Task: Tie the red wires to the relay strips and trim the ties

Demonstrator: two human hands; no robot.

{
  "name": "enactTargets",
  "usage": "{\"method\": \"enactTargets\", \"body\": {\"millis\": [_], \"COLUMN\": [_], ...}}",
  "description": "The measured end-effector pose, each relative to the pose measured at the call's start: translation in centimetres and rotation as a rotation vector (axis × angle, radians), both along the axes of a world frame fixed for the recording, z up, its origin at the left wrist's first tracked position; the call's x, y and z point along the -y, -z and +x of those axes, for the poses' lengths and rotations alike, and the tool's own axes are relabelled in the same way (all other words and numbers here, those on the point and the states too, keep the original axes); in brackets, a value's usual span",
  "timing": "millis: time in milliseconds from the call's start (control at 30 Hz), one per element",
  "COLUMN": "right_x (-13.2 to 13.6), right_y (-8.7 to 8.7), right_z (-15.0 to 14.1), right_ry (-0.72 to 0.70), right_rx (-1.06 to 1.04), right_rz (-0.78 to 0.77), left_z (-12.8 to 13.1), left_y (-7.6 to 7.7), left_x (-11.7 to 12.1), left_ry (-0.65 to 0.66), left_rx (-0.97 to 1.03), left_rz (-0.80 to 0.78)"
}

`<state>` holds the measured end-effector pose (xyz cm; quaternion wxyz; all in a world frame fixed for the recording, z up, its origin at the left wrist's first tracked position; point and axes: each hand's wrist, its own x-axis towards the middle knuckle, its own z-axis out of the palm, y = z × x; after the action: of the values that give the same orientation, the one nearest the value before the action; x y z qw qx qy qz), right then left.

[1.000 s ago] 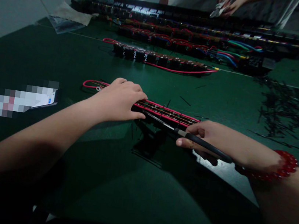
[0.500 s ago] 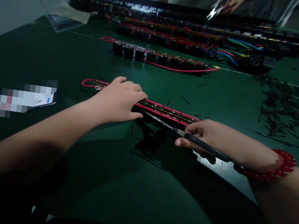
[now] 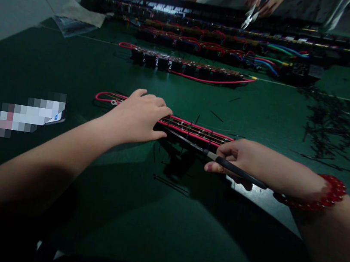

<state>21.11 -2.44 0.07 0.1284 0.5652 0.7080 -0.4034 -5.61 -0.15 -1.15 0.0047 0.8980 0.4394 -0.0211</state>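
Note:
A long narrow electrical assembly [image 3: 199, 131] with red wires along both sides and black ties across it lies on the green table. My left hand [image 3: 144, 116] grips it from above left of its middle, fingers over the far side and thumb on the near side. A red wire loop with a ring terminal [image 3: 114, 102] sticks out to the left. My right hand [image 3: 239, 155] is closed round a slim tool with a grey-and-black handle [image 3: 235, 167]. The tool's thin metal end points left along the assembly's near edge; its exact kind is unclear.
A similar wired assembly [image 3: 187, 67] lies farther back, with longer ones behind it. Black offcuts [image 3: 341, 128] are heaped at right. A phone [image 3: 57, 118], partly blurred out, lies at left. Across the table, another person's hands [image 3: 267, 3] hold pliers [image 3: 247, 20].
Almost nothing differs. My two hands, the tool and the assembly keep their places. The other person's pliers have shifted slightly.

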Motion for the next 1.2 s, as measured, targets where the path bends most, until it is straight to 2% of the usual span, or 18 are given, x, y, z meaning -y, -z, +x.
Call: {"method": "enactTargets", "body": {"millis": [167,433,1200], "right_x": [0.04,0.09,0.3], "right_y": [-0.27,-0.41,-0.23], "right_z": [-0.19,-0.24,-0.17], "right_ry": [-0.045,-0.059,-0.036], "right_rx": [0.022,0.028,0.028], "right_rz": [0.067,0.091,0.037], "left_z": [-0.01,0.04,-0.05], "left_y": [0.02,-0.11,-0.16], "left_x": [-0.07,-0.05,-0.04], "left_ry": [0.003,-0.001,0.007], "left_rx": [0.0,0.005,-0.023], "left_rz": [0.003,-0.012,-0.015]}}
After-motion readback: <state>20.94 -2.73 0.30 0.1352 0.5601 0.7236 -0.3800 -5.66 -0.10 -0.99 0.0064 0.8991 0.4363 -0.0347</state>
